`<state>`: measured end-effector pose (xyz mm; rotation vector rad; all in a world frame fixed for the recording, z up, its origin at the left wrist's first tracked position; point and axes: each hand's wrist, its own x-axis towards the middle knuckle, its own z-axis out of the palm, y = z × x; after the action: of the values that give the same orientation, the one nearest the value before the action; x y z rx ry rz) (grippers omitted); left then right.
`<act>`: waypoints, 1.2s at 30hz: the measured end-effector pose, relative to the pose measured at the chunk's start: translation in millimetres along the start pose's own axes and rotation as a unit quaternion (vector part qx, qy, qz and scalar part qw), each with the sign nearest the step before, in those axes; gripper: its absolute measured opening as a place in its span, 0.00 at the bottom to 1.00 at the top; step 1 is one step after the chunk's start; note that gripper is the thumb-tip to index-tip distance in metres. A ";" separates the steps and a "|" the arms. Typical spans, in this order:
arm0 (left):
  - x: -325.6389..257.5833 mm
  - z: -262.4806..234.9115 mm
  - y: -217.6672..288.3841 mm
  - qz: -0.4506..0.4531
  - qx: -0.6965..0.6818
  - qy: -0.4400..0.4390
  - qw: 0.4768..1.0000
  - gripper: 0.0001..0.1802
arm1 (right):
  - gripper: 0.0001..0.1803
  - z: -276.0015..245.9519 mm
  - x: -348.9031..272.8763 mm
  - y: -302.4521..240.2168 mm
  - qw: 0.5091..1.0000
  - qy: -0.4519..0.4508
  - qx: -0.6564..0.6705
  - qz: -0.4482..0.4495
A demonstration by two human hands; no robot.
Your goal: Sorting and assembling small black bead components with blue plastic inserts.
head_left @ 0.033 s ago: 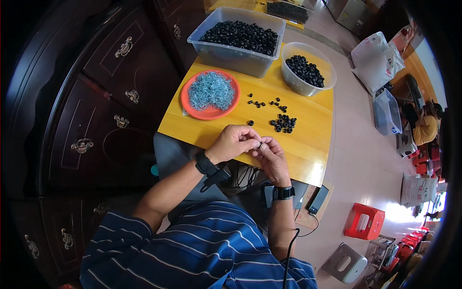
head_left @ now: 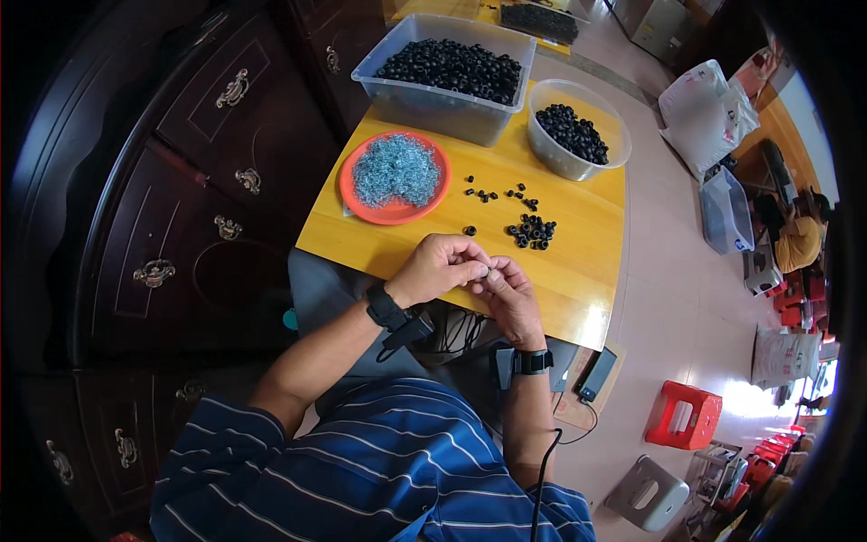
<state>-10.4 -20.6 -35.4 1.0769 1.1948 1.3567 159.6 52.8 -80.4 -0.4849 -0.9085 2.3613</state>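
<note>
In the head view I have the left hand (head_left: pixel 432 269) and right hand (head_left: pixel 513 303) meeting over the near edge of the yellow table (head_left: pixel 578 289), fingertips pinching one small piece (head_left: pixel 488 272) between them. It sits about equally near both; the fingers hide most of it, so I can't tell its long axis. One lone black ring (head_left: pixel 470 231) lies just beyond the left fingers; a cluster of black rings (head_left: pixel 533 233), over a dozen, lies ahead of the right hand. I count one red plate (head_left: pixel 397 215) of wire bits (head_left: pixel 396 168), one rectangular tub (head_left: pixel 433 115) and one round tub (head_left: pixel 554 157).
</note>
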 end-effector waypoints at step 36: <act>-9.6 -2.2 -2.4 -0.009 0.052 0.038 0.998 0.05 | 0.10 -8.1 -3.6 3.3 0.999 -0.034 -0.013 -0.020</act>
<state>-11.2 -30.3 -38.2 1.0924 1.3407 1.3448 165.3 52.5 -87.9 -0.3945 -0.9716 2.3459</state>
